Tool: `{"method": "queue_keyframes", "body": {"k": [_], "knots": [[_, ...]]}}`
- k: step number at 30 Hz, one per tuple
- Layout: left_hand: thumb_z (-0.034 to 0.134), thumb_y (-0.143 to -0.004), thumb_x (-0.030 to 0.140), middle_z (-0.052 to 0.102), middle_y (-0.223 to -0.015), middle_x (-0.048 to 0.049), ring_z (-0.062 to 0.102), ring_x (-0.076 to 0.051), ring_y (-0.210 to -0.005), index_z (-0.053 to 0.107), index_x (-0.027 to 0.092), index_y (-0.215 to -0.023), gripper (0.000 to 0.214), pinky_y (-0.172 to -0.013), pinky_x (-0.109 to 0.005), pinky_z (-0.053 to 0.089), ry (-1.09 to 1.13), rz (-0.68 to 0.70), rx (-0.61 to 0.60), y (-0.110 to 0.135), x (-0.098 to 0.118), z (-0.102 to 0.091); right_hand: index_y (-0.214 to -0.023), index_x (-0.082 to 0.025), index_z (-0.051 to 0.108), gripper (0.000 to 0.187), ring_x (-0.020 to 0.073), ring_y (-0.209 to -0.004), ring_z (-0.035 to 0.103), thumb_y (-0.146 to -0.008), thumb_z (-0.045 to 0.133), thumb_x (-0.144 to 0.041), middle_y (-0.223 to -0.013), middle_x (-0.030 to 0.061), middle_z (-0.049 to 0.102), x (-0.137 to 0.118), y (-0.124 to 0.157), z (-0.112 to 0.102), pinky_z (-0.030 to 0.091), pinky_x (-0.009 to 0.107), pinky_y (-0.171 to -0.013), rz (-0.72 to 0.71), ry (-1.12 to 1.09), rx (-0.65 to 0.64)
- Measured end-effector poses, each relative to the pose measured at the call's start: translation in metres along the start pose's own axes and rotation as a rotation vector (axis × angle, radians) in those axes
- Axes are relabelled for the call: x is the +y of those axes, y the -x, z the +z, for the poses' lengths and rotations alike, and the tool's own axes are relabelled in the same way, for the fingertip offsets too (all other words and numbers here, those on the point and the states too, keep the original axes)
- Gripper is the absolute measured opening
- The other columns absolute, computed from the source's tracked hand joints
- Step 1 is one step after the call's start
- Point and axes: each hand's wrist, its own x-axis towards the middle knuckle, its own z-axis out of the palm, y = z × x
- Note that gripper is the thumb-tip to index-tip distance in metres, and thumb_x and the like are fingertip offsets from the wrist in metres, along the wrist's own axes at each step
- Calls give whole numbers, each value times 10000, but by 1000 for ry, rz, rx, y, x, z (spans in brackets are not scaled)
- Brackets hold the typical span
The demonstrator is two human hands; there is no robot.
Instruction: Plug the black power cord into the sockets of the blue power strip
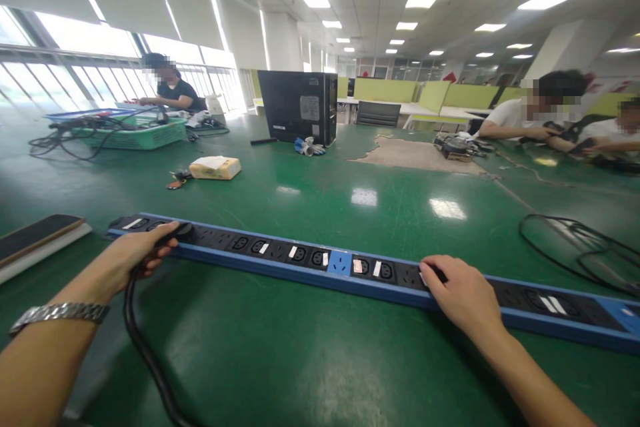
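Observation:
A long blue and black power strip (320,260) with several sockets lies across the green table in front of me. My left hand (134,255), a metal watch on its wrist, is closed round a black plug (181,231) at a socket near the strip's left end. The plug's black cable (145,347) runs down towards me. My right hand (457,293) rests on the strip right of its middle, fingers curled over the top edge and pressing on it.
A black computer case (299,107) stands at the far middle, with a tissue pack (215,167) and a green basket of cables (135,132) to its left. A flat board (35,237) lies at left. Loose black cable (580,250) loops at right. Other people sit at the far left and right.

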Motion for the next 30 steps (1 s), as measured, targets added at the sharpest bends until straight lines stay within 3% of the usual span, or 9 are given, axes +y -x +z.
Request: {"method": "queue_keyframes", "body": {"k": [4, 13, 18, 20, 22, 25, 30], "knots": [[577, -774, 540, 384, -461, 79, 308, -68, -358, 531, 153, -745, 390, -367, -184, 203, 164, -194, -39, 3, 1, -1, -921, -262, 676, 328, 200, -864, 612, -890, 387, -414, -934, 15, 697, 1, -1, 2, 423, 332, -747, 2, 13, -5], [561, -816, 476, 377, -447, 83, 274, -51, -344, 510, 151, -734, 340, -360, -174, 174, 285, -172, -81, -1, -3, -3, -907, -260, 677, 327, 197, -832, 607, -892, 389, -414, -915, 12, 693, 0, -1, 2, 415, 333, -724, 1, 25, 1], [378, -879, 468, 228, -421, 101, 181, -51, -329, 359, 200, -633, 364, -339, -167, 194, 483, -68, -75, 6, 24, -20, -912, -262, 674, 329, 201, -840, 609, -892, 382, -412, -909, 12, 693, 0, -1, 1, 418, 333, -729, 0, 24, 5], [425, -859, 423, 251, -433, 97, 198, -46, -332, 394, 194, -639, 319, -324, -155, 209, 660, -46, -69, 18, 40, -21, -905, -259, 675, 330, 202, -835, 610, -891, 380, -408, -902, 17, 695, 0, -1, 1, 416, 332, -727, -8, 27, 18], [481, -827, 366, 281, -452, 90, 227, -44, -335, 452, 179, -659, 253, -307, -148, 210, 787, -50, -143, 34, 53, -10, -898, -257, 677, 332, 200, -820, 611, -889, 379, -403, -894, 21, 697, 0, -1, 2, 413, 329, -712, -13, 32, 26], [515, -792, 341, 307, -466, 80, 258, -47, -330, 498, 168, -653, 222, -298, -152, 233, 868, -94, -319, 60, 58, 24, -892, -255, 678, 333, 197, -820, 612, -890, 379, -403, -899, 22, 699, -1, -1, 1, 411, 324, -707, -11, 33, 23], [645, -723, 486, 443, -476, 40, 396, -80, -371, 606, 153, -695, 336, -335, -177, 314, 598, -120, -417, 90, 43, 87, -908, -265, 669, 326, 200, -857, 608, -892, 381, -415, -923, 11, 694, 0, -1, 1, 417, 332, -743, 11, 27, -4]]}}
